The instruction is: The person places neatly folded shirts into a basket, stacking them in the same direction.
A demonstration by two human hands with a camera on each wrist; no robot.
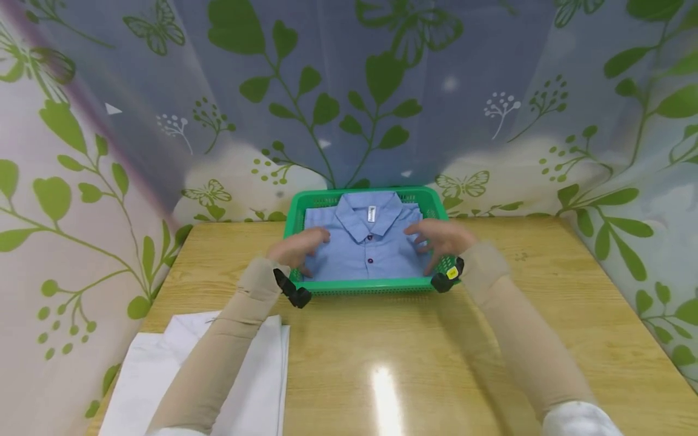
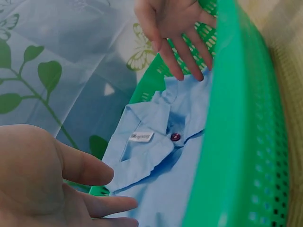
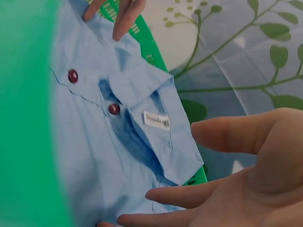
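A folded light blue shirt (image 1: 349, 251) lies in a green plastic basket (image 1: 360, 284), its collar toward the back wall. A white label and dark red buttons show on it. Over the shirt's left side is my left hand (image 1: 299, 247), fingers spread and loosely bent, holding nothing. My right hand (image 1: 443, 236) hovers at the right side in the same way, thumb and fingers apart. In the right wrist view the right hand (image 3: 236, 179) is near the collar, its lower fingertips close to the cloth; whether they touch it I cannot tell.
A folded white garment (image 1: 256, 363) lies at the front left of the wooden table (image 1: 425, 351), partly under the left forearm. A patterned curtain (image 1: 349, 91) stands close behind the basket and along both sides. Wrist cameras (image 1: 291, 289) sit on both wrists by the basket's front rim.
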